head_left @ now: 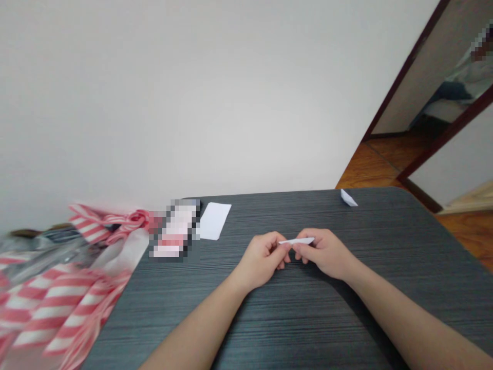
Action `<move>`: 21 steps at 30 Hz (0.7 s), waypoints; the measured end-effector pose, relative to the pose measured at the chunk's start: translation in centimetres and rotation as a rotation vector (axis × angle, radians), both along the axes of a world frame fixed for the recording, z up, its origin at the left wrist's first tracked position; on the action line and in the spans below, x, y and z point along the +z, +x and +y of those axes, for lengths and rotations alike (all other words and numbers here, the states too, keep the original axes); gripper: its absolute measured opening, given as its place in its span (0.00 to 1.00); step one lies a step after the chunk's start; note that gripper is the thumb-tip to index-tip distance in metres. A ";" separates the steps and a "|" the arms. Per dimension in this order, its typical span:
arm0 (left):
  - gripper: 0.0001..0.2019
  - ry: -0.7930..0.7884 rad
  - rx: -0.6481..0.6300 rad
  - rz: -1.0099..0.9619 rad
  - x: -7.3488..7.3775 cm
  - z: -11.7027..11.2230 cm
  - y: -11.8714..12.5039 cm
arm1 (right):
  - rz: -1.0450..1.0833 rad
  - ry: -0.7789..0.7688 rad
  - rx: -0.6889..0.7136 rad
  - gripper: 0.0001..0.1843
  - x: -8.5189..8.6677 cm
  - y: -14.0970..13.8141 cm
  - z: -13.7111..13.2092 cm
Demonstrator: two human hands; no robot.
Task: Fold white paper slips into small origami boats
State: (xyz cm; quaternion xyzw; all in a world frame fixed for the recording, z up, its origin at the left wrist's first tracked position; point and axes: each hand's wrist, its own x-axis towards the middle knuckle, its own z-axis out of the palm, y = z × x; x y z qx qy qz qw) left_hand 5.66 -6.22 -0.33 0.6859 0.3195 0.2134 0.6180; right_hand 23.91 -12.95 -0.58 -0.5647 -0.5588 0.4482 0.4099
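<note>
I am seeing my left hand (262,259) and my right hand (325,252) pinching a narrow folded white paper strip (296,241), fingers clamped on its two ends, above the dark grey striped tabletop (308,318). A small folded white paper piece (348,198) is already lying at the far edge, while a flat white paper sheet (213,221) is remaining unfolded.

White wall (192,103), dark door frame (406,67), brown wood floor (370,164), gray streaked table (404,231)

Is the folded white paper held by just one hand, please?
No, the left hand and right hand both pinch the folded paper.
</note>
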 end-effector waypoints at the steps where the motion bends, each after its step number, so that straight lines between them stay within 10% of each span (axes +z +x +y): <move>1: 0.12 0.001 0.002 0.004 -0.1 0.0 0.0 | -0.002 -0.006 -0.005 0.08 -0.1 0.0 0.0; 21: 0.13 -0.020 0.146 -0.028 -0.3 0.3 -0.2 | -0.053 0.038 -0.066 0.15 -0.1 0.6 0.1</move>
